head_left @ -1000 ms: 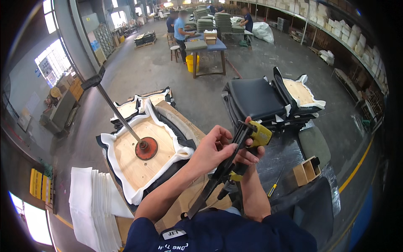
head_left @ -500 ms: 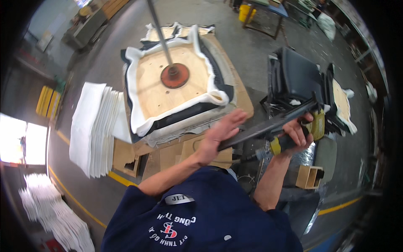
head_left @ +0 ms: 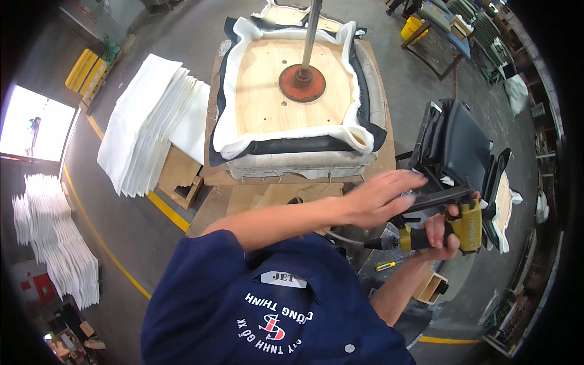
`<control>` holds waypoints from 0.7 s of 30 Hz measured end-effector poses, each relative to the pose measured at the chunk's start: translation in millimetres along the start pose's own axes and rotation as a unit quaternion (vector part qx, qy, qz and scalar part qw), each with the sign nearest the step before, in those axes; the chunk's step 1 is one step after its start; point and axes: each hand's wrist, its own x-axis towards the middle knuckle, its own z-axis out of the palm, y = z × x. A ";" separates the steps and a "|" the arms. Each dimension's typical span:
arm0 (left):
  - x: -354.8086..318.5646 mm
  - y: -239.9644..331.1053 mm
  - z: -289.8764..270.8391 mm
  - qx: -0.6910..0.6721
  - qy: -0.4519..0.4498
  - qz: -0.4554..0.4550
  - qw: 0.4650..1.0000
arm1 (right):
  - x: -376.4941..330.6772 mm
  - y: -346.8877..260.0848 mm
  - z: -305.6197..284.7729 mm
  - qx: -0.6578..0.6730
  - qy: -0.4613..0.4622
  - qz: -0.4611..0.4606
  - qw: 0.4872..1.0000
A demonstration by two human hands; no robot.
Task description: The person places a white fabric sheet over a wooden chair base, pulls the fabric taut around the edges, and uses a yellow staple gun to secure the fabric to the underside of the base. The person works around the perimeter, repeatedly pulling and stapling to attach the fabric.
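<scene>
- Gripping yellow-bodied staple gun (head_left: 453,228): right hand (head_left: 439,234), fingers clamped on its black handle.
- Left hand (head_left: 380,198): flat, fingers together, on gun's dark barrel.
- Seat base (head_left: 292,91): pale plywood, white foam edging.

A seat base (head_left: 286,91) lies upside down on a workbench (head_left: 213,176) in the upper middle of the frame, with a round press pad (head_left: 302,82) sitting on its centre and a rod (head_left: 312,30) rising from the pad to the top edge. A stack of foam sheets (head_left: 149,121) lies to the left of the bench; another pile of sheets (head_left: 52,237) sits at the far left edge, lower down. A stack of finished seats (head_left: 462,146) stands at the right. Below the bench, right of centre, the left hand (head_left: 383,198) lies over the barrel of a staple gun (head_left: 450,222), and the right hand (head_left: 439,234) grips its handle just beneath. A small open box (head_left: 431,286) sits below them.
</scene>
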 end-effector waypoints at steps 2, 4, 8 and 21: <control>-48.6 -19.1 -41.8 0.334 -0.022 0.001 0.942 | -12.1 -6.8 1.0 -0.215 0.060 0.018 0.975; -111.2 -40.7 -102.6 0.525 -0.005 -0.053 0.849 | -21.5 -1.0 -1.5 -0.416 0.111 0.084 0.899; -226.0 -83.9 -200.3 0.630 -0.055 -0.148 0.760 | -31.3 40.5 -8.3 -0.403 0.132 0.237 0.874; -172.7 -76.0 -133.0 0.591 -0.078 -0.249 0.764 | 0.8 142.0 -4.5 -0.313 0.040 0.410 0.856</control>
